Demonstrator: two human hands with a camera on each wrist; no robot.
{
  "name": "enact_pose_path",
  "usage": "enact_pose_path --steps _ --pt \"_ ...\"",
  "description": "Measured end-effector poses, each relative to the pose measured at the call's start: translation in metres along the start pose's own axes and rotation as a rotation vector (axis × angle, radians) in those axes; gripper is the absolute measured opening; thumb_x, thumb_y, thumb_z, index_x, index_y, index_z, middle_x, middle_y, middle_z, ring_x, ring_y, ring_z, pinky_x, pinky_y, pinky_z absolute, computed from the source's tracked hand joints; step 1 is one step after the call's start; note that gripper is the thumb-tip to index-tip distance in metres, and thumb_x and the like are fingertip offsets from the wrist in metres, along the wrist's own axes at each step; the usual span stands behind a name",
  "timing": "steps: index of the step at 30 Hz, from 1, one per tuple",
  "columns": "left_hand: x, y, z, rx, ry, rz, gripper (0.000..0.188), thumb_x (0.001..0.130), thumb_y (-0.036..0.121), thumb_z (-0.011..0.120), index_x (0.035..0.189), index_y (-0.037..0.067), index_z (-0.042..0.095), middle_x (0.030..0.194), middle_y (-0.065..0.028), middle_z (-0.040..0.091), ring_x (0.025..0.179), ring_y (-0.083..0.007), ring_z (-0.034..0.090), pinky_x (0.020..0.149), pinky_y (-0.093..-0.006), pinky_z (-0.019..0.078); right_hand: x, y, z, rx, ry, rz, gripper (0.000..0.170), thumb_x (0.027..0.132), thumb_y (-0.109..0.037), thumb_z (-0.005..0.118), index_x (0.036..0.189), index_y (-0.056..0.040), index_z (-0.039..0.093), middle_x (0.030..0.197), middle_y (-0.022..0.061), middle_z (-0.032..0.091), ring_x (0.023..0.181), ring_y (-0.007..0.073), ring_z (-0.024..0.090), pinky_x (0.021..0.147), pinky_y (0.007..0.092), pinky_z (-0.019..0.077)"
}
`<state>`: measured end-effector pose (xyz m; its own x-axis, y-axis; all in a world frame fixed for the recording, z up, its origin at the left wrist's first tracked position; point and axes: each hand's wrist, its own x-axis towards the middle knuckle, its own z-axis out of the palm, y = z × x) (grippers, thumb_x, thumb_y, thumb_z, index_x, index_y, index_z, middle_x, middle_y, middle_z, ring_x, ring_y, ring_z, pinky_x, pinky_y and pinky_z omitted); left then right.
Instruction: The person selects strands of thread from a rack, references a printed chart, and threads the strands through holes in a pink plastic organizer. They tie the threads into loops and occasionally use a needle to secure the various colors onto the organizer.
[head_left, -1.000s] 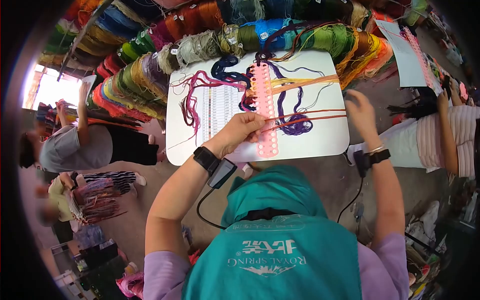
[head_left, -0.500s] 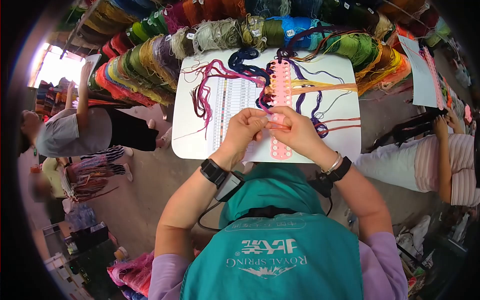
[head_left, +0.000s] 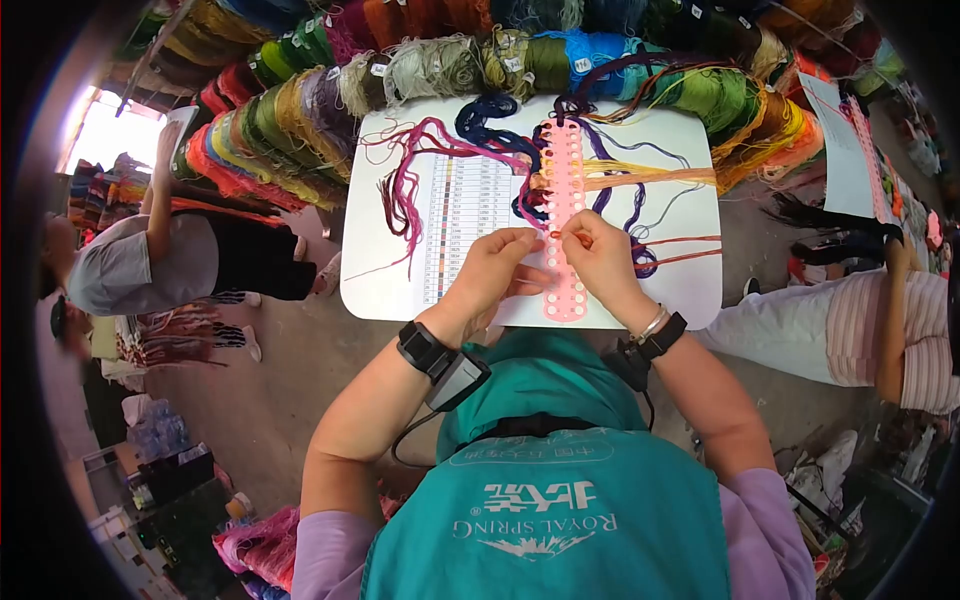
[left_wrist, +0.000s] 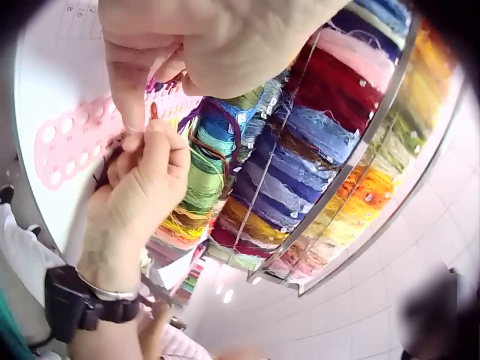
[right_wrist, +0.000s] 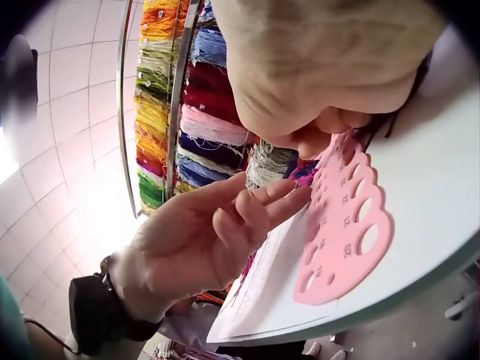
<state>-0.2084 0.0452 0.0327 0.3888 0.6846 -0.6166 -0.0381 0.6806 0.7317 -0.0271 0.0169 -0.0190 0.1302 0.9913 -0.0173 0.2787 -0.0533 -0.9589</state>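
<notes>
On the white board lies a long pink thread card with a row of holes along each edge. My right hand pinches a rust-red thread over the middle of this card. A small loop of that thread sticks up at the fingertips in the left wrist view. My left hand is beside the card's left edge, its fingers loosely extended and nothing in them. Navy thread, magenta thread and yellow-orange thread run out from the card's upper holes.
A printed colour chart lies on the board left of the card. Labelled thread hanks hang in rows behind the board. A person in a grey shirt stands at left, another in striped clothing at right.
My right hand came in from the right side of the board to the card, met the left hand, and now pinches the thread there. The left hand has let go of the thread and loosened its fingers.
</notes>
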Motion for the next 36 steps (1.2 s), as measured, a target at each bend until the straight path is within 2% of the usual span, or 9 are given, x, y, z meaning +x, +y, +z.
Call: enact_pose_path --steps 4,10,16,25,27,30,31,33,36 --pt "0.014 -0.008 -0.004 -0.075 -0.085 -0.058 0.033 0.103 0.017 0.054 0.131 0.0 0.053 0.116 -0.0089 0.062 0.079 -0.0129 0.063 0.071 -0.0243 0.0535 0.0 -0.002 0.0 -0.061 0.022 -0.015 0.008 0.086 -0.005 0.065 0.083 -0.0003 0.058 0.062 0.0057 0.059 0.056 0.0082 0.054 0.053 0.0272 0.045" --pt "0.026 -0.015 -0.001 0.141 -0.174 0.011 0.029 0.103 0.012 0.051 0.13 0.002 0.053 0.1 -0.0056 0.06 0.079 -0.0113 0.063 0.07 -0.0235 0.0532 -0.002 -0.003 -0.003 -0.016 0.037 0.004 0.008 0.085 -0.004 0.065 0.083 -0.0009 0.058 0.062 0.0053 0.059 0.056 0.0074 0.052 0.053 0.0267 0.0441" --pt "0.029 -0.017 0.006 0.198 -0.099 0.102 0.022 0.103 0.009 0.047 0.123 0.002 0.052 0.091 -0.0059 0.062 0.068 -0.011 0.064 0.06 -0.0229 0.0523 -0.003 0.005 -0.003 -0.001 0.055 0.002 0.008 0.086 -0.004 0.067 0.085 -0.0007 0.059 0.064 0.0046 0.061 0.059 0.0063 0.055 0.054 0.0258 0.0458" --pt "0.044 -0.013 0.001 0.286 -0.122 0.105 0.013 0.102 0.012 0.052 0.103 0.001 0.058 0.077 -0.0046 0.065 0.06 -0.011 0.064 0.051 -0.0228 0.051 -0.003 0.007 -0.003 0.059 -0.015 -0.043 0.008 0.088 -0.006 0.068 0.091 -0.0003 0.062 0.069 0.0042 0.066 0.062 0.0065 0.059 0.057 0.0248 0.048" --pt "0.04 -0.008 -0.002 0.441 -0.045 0.167 0.013 0.102 0.012 0.052 0.101 0.001 0.06 0.077 -0.0043 0.065 0.059 -0.0105 0.064 0.051 -0.0231 0.051 0.0 0.009 -0.001 0.065 -0.049 -0.048 0.01 0.088 -0.007 0.068 0.092 -0.0009 0.062 0.069 0.0054 0.066 0.062 0.0071 0.06 0.057 0.0249 0.0482" --pt "0.039 -0.006 -0.023 0.607 0.035 0.248 0.014 0.102 0.013 0.054 0.098 0.002 0.062 0.077 -0.0036 0.066 0.059 -0.0092 0.063 0.051 -0.0232 0.0508 0.008 -0.014 -0.01 -0.173 -0.203 0.131 0.017 0.087 -0.015 0.07 0.094 -0.0023 0.062 0.071 0.0097 0.067 0.062 0.0167 0.065 0.058 0.0312 0.0505" --pt "0.038 -0.005 -0.027 0.652 0.055 0.273 0.014 0.101 0.014 0.055 0.097 0.003 0.063 0.077 -0.0032 0.066 0.059 -0.0087 0.062 0.051 -0.0232 0.0507 0.01 -0.012 -0.009 -0.213 -0.194 0.097 0.019 0.086 -0.018 0.071 0.094 -0.0027 0.061 0.073 0.0112 0.068 0.064 0.0209 0.066 0.059 0.0338 0.051" --pt "0.036 -0.005 -0.031 0.522 0.04 0.223 0.015 0.1 0.014 0.056 0.096 0.003 0.064 0.076 -0.0023 0.065 0.058 -0.0077 0.06 0.052 -0.0224 0.049 0.013 -0.005 -0.006 -0.295 -0.179 0.027 0.024 0.085 -0.023 0.072 0.094 -0.0037 0.061 0.075 0.0143 0.068 0.068 0.0294 0.068 0.062 0.0392 0.052" --pt "0.032 -0.002 -0.031 0.346 -0.023 0.195 0.014 0.099 0.015 0.059 0.096 0.004 0.065 0.075 -0.0012 0.065 0.057 -0.0067 0.058 0.051 -0.0209 0.0456 0.017 -0.012 -0.008 -0.334 -0.222 0.048 0.028 0.085 -0.028 0.072 0.094 -0.0043 0.06 0.077 0.0157 0.069 0.072 0.0356 0.068 0.064 0.0437 0.0517"
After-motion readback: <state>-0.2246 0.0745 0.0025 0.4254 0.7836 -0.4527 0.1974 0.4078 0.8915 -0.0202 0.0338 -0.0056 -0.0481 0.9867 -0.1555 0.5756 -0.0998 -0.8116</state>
